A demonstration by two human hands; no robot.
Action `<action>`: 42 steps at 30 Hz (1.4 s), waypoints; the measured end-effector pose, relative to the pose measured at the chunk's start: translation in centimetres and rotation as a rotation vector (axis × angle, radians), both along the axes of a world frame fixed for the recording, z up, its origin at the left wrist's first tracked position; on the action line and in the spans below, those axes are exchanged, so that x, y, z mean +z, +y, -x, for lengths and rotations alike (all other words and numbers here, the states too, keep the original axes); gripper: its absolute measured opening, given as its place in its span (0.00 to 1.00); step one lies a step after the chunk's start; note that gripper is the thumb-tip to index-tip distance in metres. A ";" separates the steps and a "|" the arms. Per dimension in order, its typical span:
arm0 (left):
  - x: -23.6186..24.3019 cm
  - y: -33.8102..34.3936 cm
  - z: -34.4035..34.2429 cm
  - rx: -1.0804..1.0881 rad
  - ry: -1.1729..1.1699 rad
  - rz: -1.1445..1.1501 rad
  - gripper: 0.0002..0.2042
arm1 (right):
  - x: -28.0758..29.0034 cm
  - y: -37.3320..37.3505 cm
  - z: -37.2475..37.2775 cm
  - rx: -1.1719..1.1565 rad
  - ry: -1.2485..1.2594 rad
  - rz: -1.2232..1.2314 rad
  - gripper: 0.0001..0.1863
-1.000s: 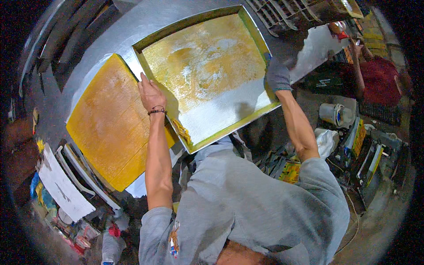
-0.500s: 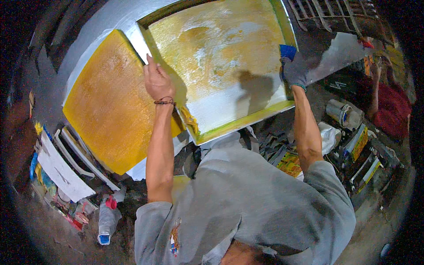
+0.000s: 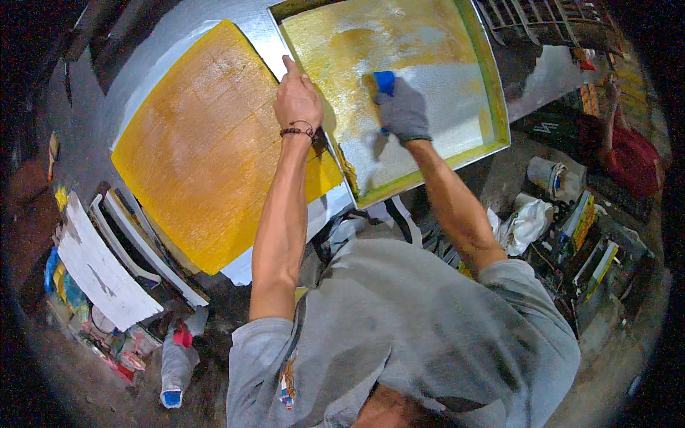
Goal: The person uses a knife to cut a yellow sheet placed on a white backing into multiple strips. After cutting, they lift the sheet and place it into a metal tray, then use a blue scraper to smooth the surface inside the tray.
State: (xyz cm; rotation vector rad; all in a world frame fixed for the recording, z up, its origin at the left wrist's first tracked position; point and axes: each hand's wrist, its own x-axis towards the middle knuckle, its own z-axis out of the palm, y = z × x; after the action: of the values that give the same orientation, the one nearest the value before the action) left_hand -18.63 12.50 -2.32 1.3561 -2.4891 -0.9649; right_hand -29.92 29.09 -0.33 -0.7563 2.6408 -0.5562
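A shallow square frame [image 3: 428,173] with a pale panel inside lies tilted in front of me, its inner walls and panel smeared with yellow. My left hand [image 3: 298,103] is bare, with a dark bracelet at the wrist. It grips the frame's left side, the index finger stretched along the rim and the other fingers partly hidden. In a grey glove, my right hand [image 3: 404,113] holds a blue scraper [image 3: 384,83] with a brownish edge over the panel. Left of the frame, and partly behind my left forearm, lies a yellow-orange square sheet [image 3: 200,150].
White and grey curved strips [image 3: 107,264] lie at lower left, near a wrapped roll [image 3: 178,367]. On the right are a paint-smeared bucket [image 3: 548,175], a crumpled white bag [image 3: 524,225] and piled frame pieces [image 3: 596,271]. Another person's dark red sleeve [image 3: 635,160] shows at far right.
My right hand has moved the scraper left from the frame's right wall to mid-panel. The lower right of the panel looks paler. The whole view has shifted, with the frame now farther right.
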 end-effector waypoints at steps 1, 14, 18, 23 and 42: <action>0.4 -0.1 0.0 -0.027 -0.021 -0.044 0.30 | -0.4 -0.9 -1.2 -0.011 -0.009 -0.031 0.21; -1.9 -4.9 -0.9 -0.193 0.027 -0.338 0.43 | 2.9 -5.5 -6.6 0.053 -0.277 -0.001 0.28; 2.3 -3.9 -1.0 -0.172 0.068 -0.518 0.39 | 4.4 -5.2 -8.5 0.188 -0.211 -0.029 0.22; -2.4 -7.1 -0.1 -0.269 -0.024 -0.351 0.29 | 3.6 -7.5 -12.9 0.074 -0.130 0.097 0.15; -0.5 -6.0 2.2 0.041 0.068 -0.130 0.28 | 4.0 10.3 18.8 -0.042 0.723 0.078 0.18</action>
State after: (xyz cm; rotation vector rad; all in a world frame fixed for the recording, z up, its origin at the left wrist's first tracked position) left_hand -20.79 6.46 -2.84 1.3802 -2.3769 -1.1618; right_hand -48.68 39.43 3.64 -1.0911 3.3087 -0.4556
